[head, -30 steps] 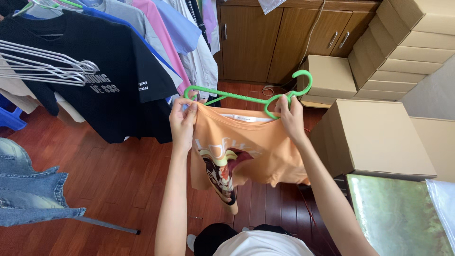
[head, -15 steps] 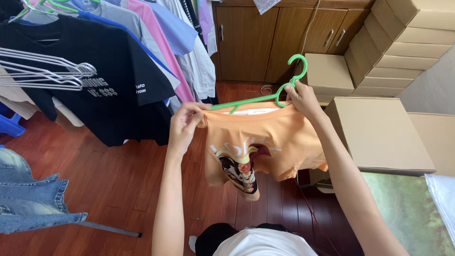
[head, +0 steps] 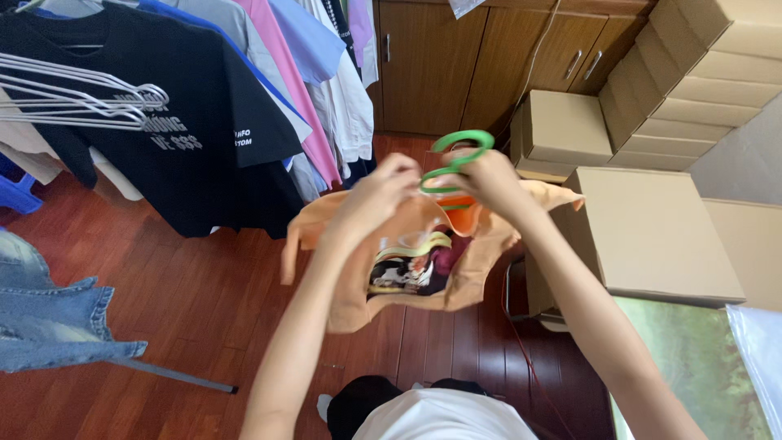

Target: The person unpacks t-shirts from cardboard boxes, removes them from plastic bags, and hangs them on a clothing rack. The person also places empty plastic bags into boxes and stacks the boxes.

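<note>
Orange T-shirt (head: 481,244) with a printed front hangs crumpled; left hand (head: 376,195) grips its shoulder, right hand (head: 486,175) clutches the green hanger (head: 456,151).

Both forearms are bare from the elbow down to the left hand (head: 376,195) and the right hand (head: 487,178); no sleeve, watch, ring or glove is visible on them. At the bottom edge, the person wears a plain white short-sleeved cotton top (head: 444,417). Just above it a dark, black piece of clothing (head: 366,399) shows, with a small white patch beside it.
</note>
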